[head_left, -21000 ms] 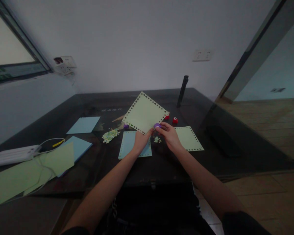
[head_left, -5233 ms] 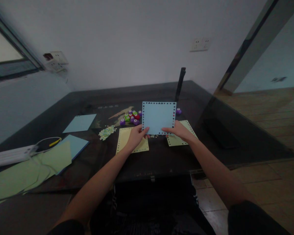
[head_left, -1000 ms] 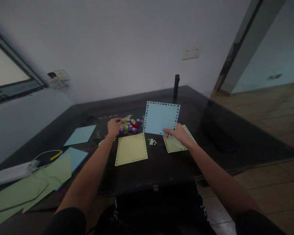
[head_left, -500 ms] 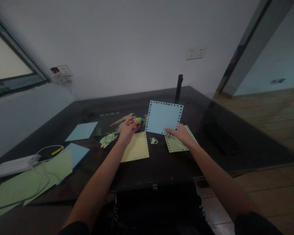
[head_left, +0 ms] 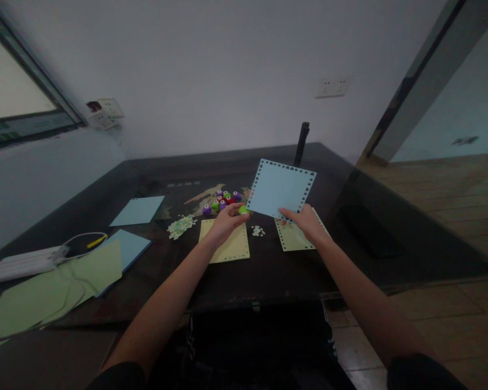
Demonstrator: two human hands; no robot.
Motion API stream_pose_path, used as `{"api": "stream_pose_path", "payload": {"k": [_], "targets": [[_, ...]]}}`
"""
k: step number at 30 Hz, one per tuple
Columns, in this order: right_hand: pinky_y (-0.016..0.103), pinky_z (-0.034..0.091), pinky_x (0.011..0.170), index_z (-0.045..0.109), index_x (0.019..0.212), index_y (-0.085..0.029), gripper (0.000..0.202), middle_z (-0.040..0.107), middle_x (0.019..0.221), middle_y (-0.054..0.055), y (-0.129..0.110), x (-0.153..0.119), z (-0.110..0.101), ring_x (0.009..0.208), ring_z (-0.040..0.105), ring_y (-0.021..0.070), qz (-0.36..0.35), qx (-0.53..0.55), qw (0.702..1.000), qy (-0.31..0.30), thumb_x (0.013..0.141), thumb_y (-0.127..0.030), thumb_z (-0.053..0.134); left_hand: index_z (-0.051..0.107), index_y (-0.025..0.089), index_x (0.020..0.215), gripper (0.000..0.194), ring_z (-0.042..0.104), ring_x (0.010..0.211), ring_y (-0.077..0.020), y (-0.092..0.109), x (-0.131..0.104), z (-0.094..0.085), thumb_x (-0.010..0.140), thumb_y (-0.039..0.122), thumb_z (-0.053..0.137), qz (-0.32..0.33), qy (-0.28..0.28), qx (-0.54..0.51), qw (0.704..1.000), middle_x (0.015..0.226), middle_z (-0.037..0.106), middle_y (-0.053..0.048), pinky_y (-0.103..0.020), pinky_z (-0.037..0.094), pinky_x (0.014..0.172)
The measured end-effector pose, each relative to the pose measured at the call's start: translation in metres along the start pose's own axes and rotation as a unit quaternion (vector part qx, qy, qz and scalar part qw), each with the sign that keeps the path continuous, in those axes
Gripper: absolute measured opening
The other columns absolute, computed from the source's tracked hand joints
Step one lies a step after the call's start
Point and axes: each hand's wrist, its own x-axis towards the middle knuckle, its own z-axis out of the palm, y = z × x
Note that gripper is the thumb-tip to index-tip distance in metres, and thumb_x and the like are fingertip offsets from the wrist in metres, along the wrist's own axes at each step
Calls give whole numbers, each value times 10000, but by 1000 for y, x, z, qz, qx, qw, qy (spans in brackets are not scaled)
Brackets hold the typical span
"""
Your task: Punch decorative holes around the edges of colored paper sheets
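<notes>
My right hand (head_left: 301, 221) grips a light blue sheet of paper (head_left: 280, 188) by its lower right edge. Small dark punched shapes line the sheet's borders. Between the fingers of my left hand (head_left: 226, 222) is a small green craft punch (head_left: 244, 209), close to the sheet's lower left corner; whether they touch I cannot tell. Behind that hand stands a group of purple, green and red craft punches (head_left: 222, 204). Beneath my left hand lies a yellow sheet with a punched border (head_left: 232, 246), and another punched yellow sheet (head_left: 293, 238) is partly hidden under my right hand.
Paper bits lie in a large heap (head_left: 180, 226) and a small one (head_left: 257, 231). Blue paper (head_left: 138, 210), green paper (head_left: 61, 281) and a white corded device (head_left: 24, 262) are at left. A black upright object (head_left: 301, 143) stands behind; a dark flat object (head_left: 370, 230) lies right.
My left hand has moved right from the group of punches with the green punch, uncovering the others. The blue sheet has shifted right and slightly up, tilting a little more.
</notes>
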Motion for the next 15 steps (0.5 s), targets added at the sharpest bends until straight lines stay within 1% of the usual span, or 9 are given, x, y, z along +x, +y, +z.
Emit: {"api": "stream_pose_path", "payload": {"k": [4,7,10,12,15], "targets": [[391,522,765,651,870,-147,348,719,894,105,-5,-4,3,842,668,264,-10,15,1000,19,605,-355,740,588,163,933,385,613,737,-111,-4,-4,3,599,183,779,-16,7,35,999,819,651,-23,-259,467,736],[379,525,730,651,840,-152,321,722,862,103,-7,-5,4,799,671,257,-11,15,1000,14,619,-371,727,567,171,894,389,592,690,-95,-5,-5,6,576,182,791,-18,13,40,999,770,628,6,-227,439,664],[366,517,697,654,779,-141,289,719,759,99,-5,-4,3,716,667,244,-11,8,1000,3,623,-376,720,553,158,891,404,598,684,-100,-6,-6,9,569,168,796,-16,17,23,999,745,625,4,-247,446,688],[360,507,683,653,749,-132,284,708,700,92,-4,-3,3,682,659,238,-16,1,1000,2,619,-376,718,562,148,932,429,619,707,-118,-6,-8,12,572,167,795,-18,14,12,1000,757,637,-12,-277,459,733],[338,496,655,649,727,-121,282,698,673,92,-3,-3,4,657,647,224,-26,-16,1000,6,620,-376,708,586,136,1015,465,648,783,-152,-7,-10,17,597,178,786,-28,-14,-6,999,834,660,-51,-321,460,817]]}}
